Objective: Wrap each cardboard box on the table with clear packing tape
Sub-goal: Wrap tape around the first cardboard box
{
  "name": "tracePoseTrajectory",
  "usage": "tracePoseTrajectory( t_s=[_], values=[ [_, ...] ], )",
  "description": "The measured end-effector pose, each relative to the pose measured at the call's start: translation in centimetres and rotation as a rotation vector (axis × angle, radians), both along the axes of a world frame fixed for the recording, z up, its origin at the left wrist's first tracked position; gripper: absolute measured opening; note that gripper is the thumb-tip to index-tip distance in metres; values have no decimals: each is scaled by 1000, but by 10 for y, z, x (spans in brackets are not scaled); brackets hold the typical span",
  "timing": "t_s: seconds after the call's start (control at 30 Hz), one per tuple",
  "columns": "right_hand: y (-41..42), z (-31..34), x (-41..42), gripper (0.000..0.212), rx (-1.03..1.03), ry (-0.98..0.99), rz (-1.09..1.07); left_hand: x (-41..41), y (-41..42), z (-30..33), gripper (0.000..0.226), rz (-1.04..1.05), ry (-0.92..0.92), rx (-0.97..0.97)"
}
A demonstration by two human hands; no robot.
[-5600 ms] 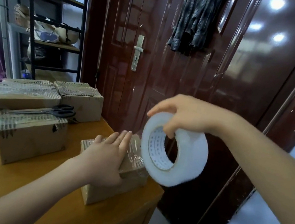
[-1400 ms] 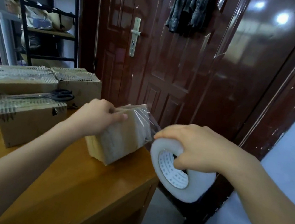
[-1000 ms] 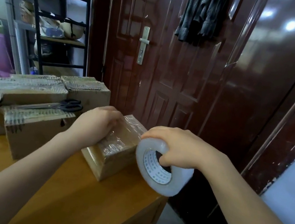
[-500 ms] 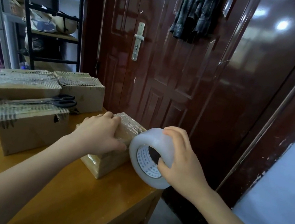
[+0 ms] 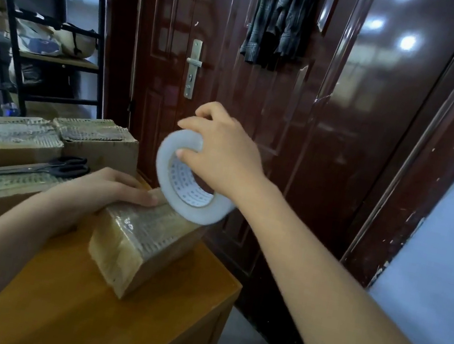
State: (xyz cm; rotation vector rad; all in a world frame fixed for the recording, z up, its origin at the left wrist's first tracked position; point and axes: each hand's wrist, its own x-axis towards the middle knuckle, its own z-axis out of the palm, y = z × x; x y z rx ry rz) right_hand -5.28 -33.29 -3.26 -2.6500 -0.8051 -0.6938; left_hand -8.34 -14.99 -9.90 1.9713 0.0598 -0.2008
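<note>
Boxes (image 5: 8, 133) stand stacked at the far left of the desk (image 5: 67, 310), their tops glinting with ridged tape, and black scissors (image 5: 47, 166) lie across the top of the near one. Right of them the left hand (image 5: 108, 190) rests on the far top edge of the small cardboard box (image 5: 140, 244), fingers (image 5: 142, 198) straight and together, pressing down flat without curling round anything. That box sits skewed near the desk's right corner, already glossy with clear tape over its top and near faces. Just above its far right end hangs the roll of packing tape (image 5: 191, 180), held on edge by the right hand (image 5: 223, 153): the thumb hooks into the core and the other fingers curl over the outer rim, so the hand is clamped on the roll. The roll's lower edge is touching or nearly touching the box's top; which of the two cannot be told, and any free strip between them is too clear to make out.

Judging from this, the step in hand is another turn of tape round this box. The next move likely calls for carrying the roll over and down the far side under steady tension, the left hand pinning the box so it does not slide off the corner.
</note>
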Motion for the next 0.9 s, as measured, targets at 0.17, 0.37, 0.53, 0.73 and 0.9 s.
tracePoseTrajectory(
  t_s=[0.17, 0.37, 0.53, 0.73, 0.9],
  values=[
    [25, -22, 20, 32, 322, -112, 41, -9, -26, -3, 27, 111, -394, 936],
    [37, -85, 17, 45, 662, -495, 92, -23, -58, -31, 101, 23, -279, 1337],
    [31, -114, 17, 66, 633, -453, 139, -14, -51, -49, 63, 92, -470, 1281],
    [3, -83, 21, 77, 257, -259, 227, -11, -48, -50, 69, 121, -429, 1332],
    [-36, -30, 1, 81, -1, -1, 206, -15, -54, -42, 77, 125, -447, 1330]
  ],
)
